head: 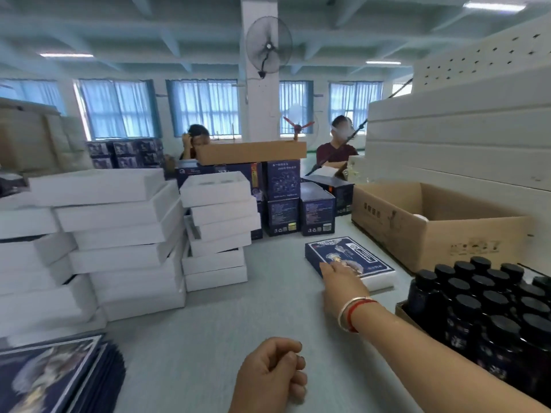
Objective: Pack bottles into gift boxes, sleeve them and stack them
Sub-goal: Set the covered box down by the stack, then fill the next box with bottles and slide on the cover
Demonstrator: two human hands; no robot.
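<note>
A sleeved gift box [351, 260], dark blue with a printed figure and a white end showing, lies flat on the pale table right of centre. My right hand [343, 278] reaches out and rests on its near edge with fingers extended. My left hand [272, 371] sits near the front of the table, fingers curled, holding nothing. Dark bottles [489, 311] with black caps stand packed in a carton at the right. Stacks of white gift boxes [125, 234] rise at the left, with another stack [219, 231] beside them. Flat blue sleeves [56, 374] lie at the bottom left.
An open brown carton [432, 225] stands behind the bottles. White foam slabs [456, 138] are piled at the right. Upright blue boxes [283, 201] and a long brown carton [253, 152] stand at the far edge. Two people sit beyond them.
</note>
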